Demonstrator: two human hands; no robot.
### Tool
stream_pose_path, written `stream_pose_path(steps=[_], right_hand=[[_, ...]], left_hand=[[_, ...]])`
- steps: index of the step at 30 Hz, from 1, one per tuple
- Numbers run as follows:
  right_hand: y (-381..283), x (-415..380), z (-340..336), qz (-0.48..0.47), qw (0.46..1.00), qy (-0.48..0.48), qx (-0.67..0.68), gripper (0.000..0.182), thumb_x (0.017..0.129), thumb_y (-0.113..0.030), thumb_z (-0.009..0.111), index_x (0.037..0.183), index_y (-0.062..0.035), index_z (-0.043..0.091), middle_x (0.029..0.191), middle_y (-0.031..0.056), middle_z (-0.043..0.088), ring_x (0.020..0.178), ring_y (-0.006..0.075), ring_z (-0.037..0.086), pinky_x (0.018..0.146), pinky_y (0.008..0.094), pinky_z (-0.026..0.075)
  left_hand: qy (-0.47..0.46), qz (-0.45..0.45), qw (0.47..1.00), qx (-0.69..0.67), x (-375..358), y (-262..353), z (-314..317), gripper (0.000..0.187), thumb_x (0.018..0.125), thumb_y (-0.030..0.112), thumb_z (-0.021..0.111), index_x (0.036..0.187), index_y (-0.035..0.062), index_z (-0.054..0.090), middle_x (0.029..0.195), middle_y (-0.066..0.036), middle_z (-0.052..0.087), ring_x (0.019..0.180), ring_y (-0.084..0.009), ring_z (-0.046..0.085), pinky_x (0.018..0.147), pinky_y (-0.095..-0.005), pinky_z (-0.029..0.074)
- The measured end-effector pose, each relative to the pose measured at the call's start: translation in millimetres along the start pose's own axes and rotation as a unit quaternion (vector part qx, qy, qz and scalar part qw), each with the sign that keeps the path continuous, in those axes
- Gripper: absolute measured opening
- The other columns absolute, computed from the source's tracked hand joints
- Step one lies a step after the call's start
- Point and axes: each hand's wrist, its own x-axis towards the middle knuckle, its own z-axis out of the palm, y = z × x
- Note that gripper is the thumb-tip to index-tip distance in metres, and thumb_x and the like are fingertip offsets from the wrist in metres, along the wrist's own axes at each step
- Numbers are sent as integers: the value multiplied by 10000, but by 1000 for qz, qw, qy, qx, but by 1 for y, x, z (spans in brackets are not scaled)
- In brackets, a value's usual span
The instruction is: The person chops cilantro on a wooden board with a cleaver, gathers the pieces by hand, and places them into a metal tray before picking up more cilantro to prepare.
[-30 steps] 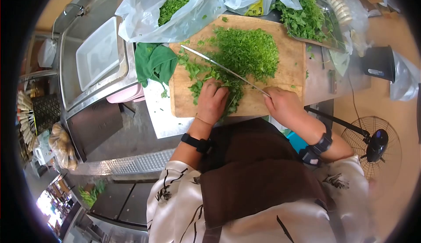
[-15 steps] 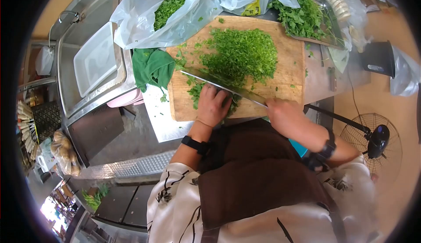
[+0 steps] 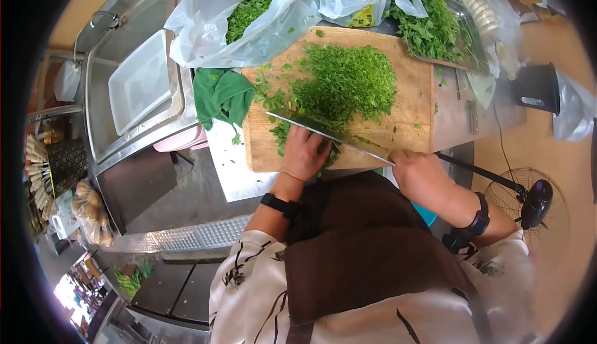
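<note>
My right hand [image 3: 418, 169] is closed round the handle of a long kitchen knife [image 3: 333, 137]. Its blade slants up to the left across the wooden cutting board [image 3: 267, 154], right beside the fingers of my left hand [image 3: 306, 152]. Those left fingers are curled down on a bunch of leafy green herbs [image 3: 281, 137], close to the board's near edge. Beyond the blade lies a broad heap of finely chopped herbs [image 3: 354, 80]. Loose leaf bits are scattered over the board. The knife handle is hidden inside my right hand.
Plastic bags [image 3: 273, 30] of chopped greens stand behind the board. A metal tray [image 3: 463, 64] with whole herbs is at the back right. A green cloth [image 3: 222, 95] lies left of the board, beside the sink [image 3: 93, 111]. A fan [image 3: 536, 204] stands at right.
The knife and my right hand have shifted slightly right and toward me. My left hand stays on the herb bunch. The whole view has moved a little.
</note>
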Motion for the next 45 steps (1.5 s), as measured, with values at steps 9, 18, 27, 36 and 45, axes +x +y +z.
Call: stream_pose_path(steps=[9, 18, 27, 36, 45], right_hand=[[7, 54, 53, -36, 996, 80, 21, 132, 883, -136, 518, 899, -17, 573, 663, 181, 623, 637, 384, 631, 580, 483, 505], [-9, 1, -3, 15, 1000, -5, -5, 143, 875, -145, 582, 946, -22, 602, 744, 190, 631, 696, 384, 629, 631, 473, 506], [0, 50, 51, -27, 998, 59, 11, 142, 866, -129, 537, 912, -7, 591, 722, 185, 639, 692, 373, 646, 607, 474, 513], [-10, -2, -1, 8, 1000, -13, 4, 153, 875, -152, 570, 930, -12, 600, 751, 187, 637, 705, 382, 633, 624, 475, 502], [-2, 50, 55, -16, 999, 28, 9, 173, 901, -168, 544, 955, -9, 584, 727, 182, 641, 697, 387, 632, 624, 477, 504]], left_hand=[[18, -8, 1000, 23, -10, 3, 0, 232, 664, 92, 778, 858, 92, 650, 977, -136, 550, 1023, -380, 523, 875, -454, 461], [32, -11, 999, 9, -10, -1, 2, 232, 681, 109, 772, 880, 94, 653, 999, -146, 551, 1043, -386, 522, 889, -468, 461], [19, -25, 999, 24, -16, 2, -1, 214, 677, 115, 769, 858, 105, 655, 971, -138, 543, 1051, -376, 520, 889, -464, 452], [34, -19, 999, 11, -16, 1, -2, 241, 663, 106, 774, 876, 99, 660, 969, -133, 545, 1045, -374, 520, 881, -468, 453], [16, -30, 999, 29, -21, 2, -5, 233, 664, 118, 757, 876, 110, 662, 969, -130, 543, 1054, -378, 520, 902, -470, 444]])
